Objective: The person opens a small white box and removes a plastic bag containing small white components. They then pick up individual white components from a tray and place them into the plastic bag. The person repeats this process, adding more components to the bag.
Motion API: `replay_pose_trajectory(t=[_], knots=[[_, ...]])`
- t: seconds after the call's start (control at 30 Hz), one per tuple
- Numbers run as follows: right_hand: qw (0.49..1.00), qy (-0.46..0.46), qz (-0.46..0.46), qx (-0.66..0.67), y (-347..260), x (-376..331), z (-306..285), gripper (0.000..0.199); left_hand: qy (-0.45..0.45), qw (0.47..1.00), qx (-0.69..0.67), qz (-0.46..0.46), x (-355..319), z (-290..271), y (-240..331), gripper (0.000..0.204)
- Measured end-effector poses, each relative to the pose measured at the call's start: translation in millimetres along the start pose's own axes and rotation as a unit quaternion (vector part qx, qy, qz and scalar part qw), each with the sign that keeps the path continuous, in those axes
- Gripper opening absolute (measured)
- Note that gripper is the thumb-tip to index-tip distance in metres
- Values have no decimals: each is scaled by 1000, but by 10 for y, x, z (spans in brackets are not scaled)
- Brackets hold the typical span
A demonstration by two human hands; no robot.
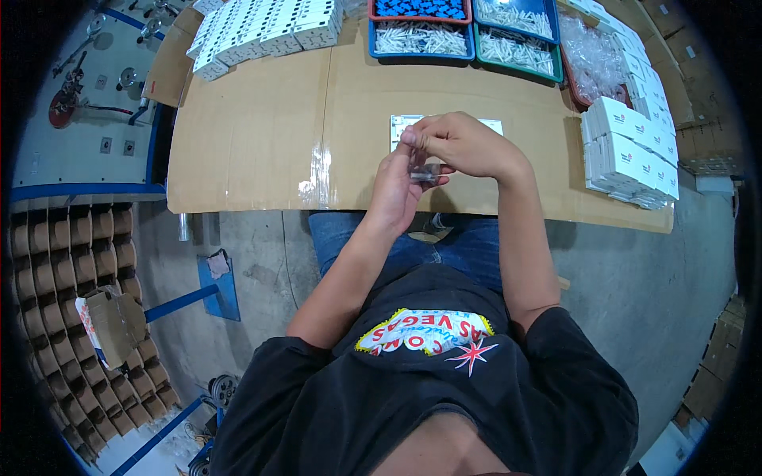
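Observation:
My left hand is raised over the front edge of the cardboard-covered table, its fingers curled round a small clear plastic packet. What the packet contains is too small to make out. My right hand reaches across from the right, and its thumb and fingers are pinched together at the tip of my left thumb. Whatever lies in that pinch is hidden. Behind my hands a flat white piece rests on the table, mostly covered by my right hand.
White boxes stand in rows at the far left, and more white boxes are stacked at right. At the back, a blue tray and a green tray hold white plugs. Beside them lie clear plastic bags. The cardboard tabletop ends near my lap.

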State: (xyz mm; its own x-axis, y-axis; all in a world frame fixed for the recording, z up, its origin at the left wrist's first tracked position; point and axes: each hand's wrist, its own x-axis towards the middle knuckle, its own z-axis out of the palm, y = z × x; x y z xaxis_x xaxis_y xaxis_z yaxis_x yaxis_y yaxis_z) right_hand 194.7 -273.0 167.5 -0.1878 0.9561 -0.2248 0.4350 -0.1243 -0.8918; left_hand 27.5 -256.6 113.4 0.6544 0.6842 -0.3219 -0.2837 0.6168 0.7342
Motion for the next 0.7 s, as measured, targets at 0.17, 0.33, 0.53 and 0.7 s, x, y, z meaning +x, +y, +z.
replay_pose_trajectory(t=[0.17,0.33,0.53,0.7], knots=[[999,-3,30,-22,-46,8,17,44,-10,1000,5,-2,24,-90,-31,51],[1000,-13,16,-11,-9,26,27,49,5,1000,-3,-2,19,-64,-14,50],[998,-48,3,41,-20,40,26,56,14,1000,-18,9,31,-87,-39,47],[997,-44,-8,68,154,100,86,57,3,1000,4,5,23,-108,-46,47]])
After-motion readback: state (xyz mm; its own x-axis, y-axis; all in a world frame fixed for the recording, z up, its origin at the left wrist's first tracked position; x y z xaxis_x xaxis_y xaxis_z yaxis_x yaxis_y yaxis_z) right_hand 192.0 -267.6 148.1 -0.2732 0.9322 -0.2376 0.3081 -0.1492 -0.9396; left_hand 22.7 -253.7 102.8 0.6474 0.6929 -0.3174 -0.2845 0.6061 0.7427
